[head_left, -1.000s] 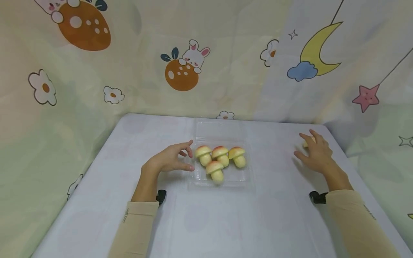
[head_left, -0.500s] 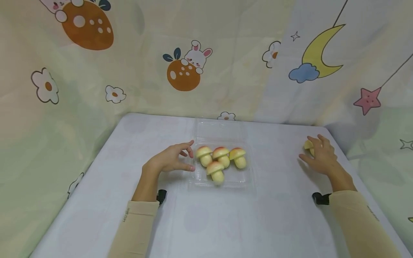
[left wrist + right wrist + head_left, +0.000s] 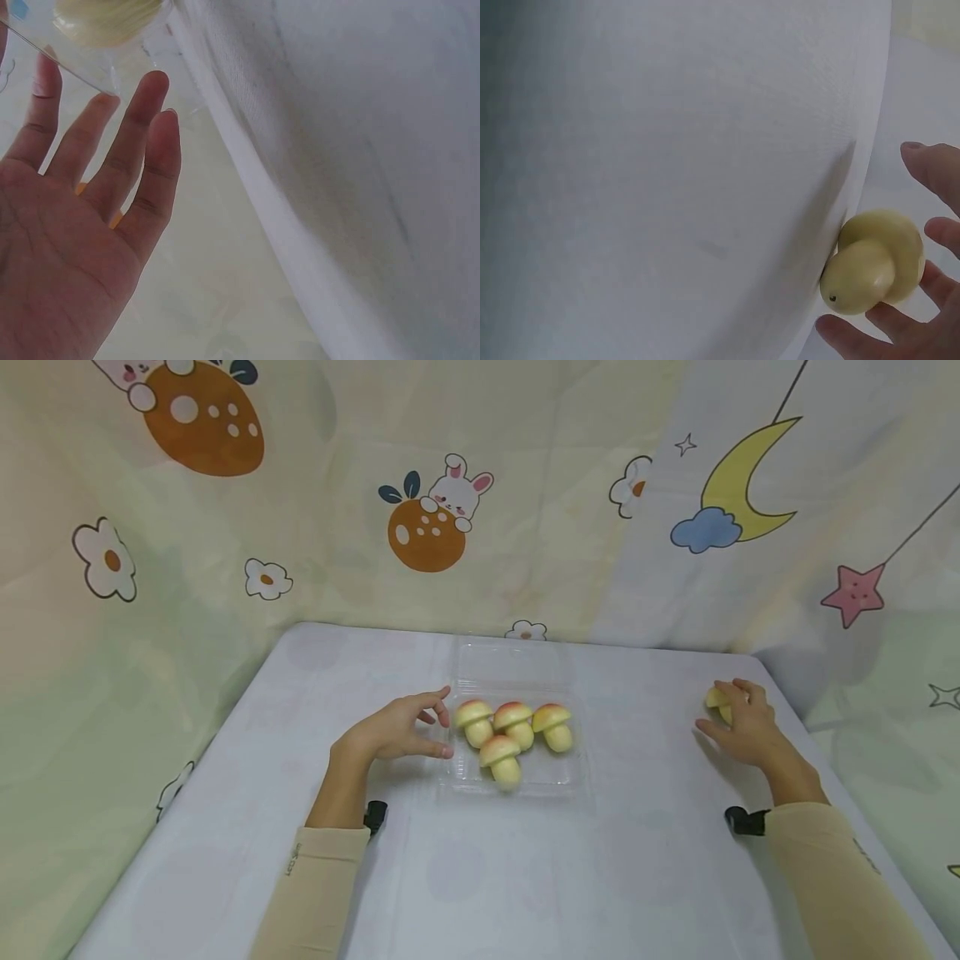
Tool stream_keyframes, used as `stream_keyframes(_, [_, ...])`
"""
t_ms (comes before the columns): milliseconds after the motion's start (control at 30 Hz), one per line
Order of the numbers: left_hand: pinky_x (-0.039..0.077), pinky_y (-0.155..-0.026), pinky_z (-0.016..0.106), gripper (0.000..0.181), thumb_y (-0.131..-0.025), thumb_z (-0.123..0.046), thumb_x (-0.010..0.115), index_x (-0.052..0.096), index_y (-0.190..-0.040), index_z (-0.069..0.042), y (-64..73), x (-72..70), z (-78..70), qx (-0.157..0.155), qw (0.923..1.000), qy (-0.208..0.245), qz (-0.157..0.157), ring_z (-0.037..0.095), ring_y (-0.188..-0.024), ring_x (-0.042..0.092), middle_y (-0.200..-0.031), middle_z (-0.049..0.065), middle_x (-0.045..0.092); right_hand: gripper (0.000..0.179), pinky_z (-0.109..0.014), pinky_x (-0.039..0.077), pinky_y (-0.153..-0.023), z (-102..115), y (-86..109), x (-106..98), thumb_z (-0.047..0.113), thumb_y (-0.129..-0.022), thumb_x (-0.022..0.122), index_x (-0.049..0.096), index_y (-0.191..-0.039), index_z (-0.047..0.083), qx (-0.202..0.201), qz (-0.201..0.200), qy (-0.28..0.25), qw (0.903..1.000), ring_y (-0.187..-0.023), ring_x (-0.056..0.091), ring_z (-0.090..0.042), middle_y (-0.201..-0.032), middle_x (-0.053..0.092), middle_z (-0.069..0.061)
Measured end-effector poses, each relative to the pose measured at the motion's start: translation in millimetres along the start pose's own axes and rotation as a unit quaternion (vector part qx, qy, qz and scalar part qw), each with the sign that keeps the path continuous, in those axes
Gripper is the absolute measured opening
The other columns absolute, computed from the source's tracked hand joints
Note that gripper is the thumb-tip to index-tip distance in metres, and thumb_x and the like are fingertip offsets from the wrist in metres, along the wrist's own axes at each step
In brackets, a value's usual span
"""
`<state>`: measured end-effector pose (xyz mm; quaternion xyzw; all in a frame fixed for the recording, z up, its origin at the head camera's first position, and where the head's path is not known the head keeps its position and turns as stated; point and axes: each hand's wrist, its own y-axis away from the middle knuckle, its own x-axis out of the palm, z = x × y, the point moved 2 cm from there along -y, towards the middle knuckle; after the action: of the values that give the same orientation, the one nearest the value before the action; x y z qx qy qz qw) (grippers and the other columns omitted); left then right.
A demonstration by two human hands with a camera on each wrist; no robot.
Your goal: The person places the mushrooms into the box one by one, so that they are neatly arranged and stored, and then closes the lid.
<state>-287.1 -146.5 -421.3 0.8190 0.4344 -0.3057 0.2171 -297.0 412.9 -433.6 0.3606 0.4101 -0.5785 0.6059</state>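
Note:
A clear plastic clamshell box (image 3: 547,772) lies with its lid folded back and holds several toy mushrooms (image 3: 500,758) with yellow stems and red-tinged caps. My left hand (image 3: 396,727) is at the box's left side, fingers loosely bent. In the left wrist view, a fingertip (image 3: 105,99) meets the box's edge. At the far right of the table, my right hand (image 3: 742,722) is spread over another mushroom (image 3: 717,700), partly hidden beneath it. The right wrist view shows this mushroom (image 3: 866,266) resting on the table among the fingers (image 3: 934,169), which are not closed round it.
A white cloth covers the table (image 3: 480,877). Behind and beside it hang curtains (image 3: 315,527) printed with rabbits, flowers, a moon and a star. A black wrist camera (image 3: 746,821) sits under the right wrist, another (image 3: 376,816) by the left.
My right hand has shifted slightly right and nearer, showing more of the single mushroom, and its fingers have lowered a little. The left hand keeps its place beside the box.

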Motion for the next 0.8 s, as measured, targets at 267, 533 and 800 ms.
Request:
stream_keyframes(267, [0.044, -0.105, 0.053, 0.053, -0.078, -0.045, 0.089, 0.061, -0.111, -0.014, -1.1, 0.4, -1.0, -0.004, 1.0000, -0.002, 0.002, 0.028, -0.130, 0.057, -0.170, -0.003, 0.027, 0.072, -0.073, 0.042, -0.087, -1.4, 2.8, -0.8, 0.027, -0.099, 0.067, 0.030, -0.151, -0.006, -0.012, -0.013, -0.003, 0.9998, -0.113, 0.043, -0.065, -0.149, 0.014, -0.042])
stream_keyframes(533, [0.045, -0.106, 0.052, 0.053, -0.078, -0.044, 0.090, 0.061, -0.111, -0.014, -0.3, 0.2, 0.2, -0.011, 0.9999, -0.002, 0.001, 0.027, -0.130, 0.057, -0.169, -0.006, 0.026, 0.069, -0.072, 0.043, -0.083, -2.7, 2.0, 0.0, 0.022, -0.096, 0.071, 0.033, -0.149, -0.001, -0.015, -0.004, -0.006, 0.9999, -0.109, 0.044, -0.063, -0.145, 0.015, -0.045])
stream_keyframes(800, [0.043, -0.107, 0.052, 0.054, -0.077, -0.043, 0.090, 0.062, -0.113, -0.014, -0.5, 0.3, 0.4, -0.017, 0.9999, 0.002, 0.002, 0.026, -0.130, 0.057, -0.169, -0.010, 0.026, 0.057, -0.065, 0.046, -0.080, 2.1, 4.5, 1.3, 0.014, -0.096, 0.071, 0.043, -0.144, -0.001, -0.069, -0.040, -0.018, 0.9966, -0.105, 0.054, -0.056, -0.130, 0.038, -0.040])
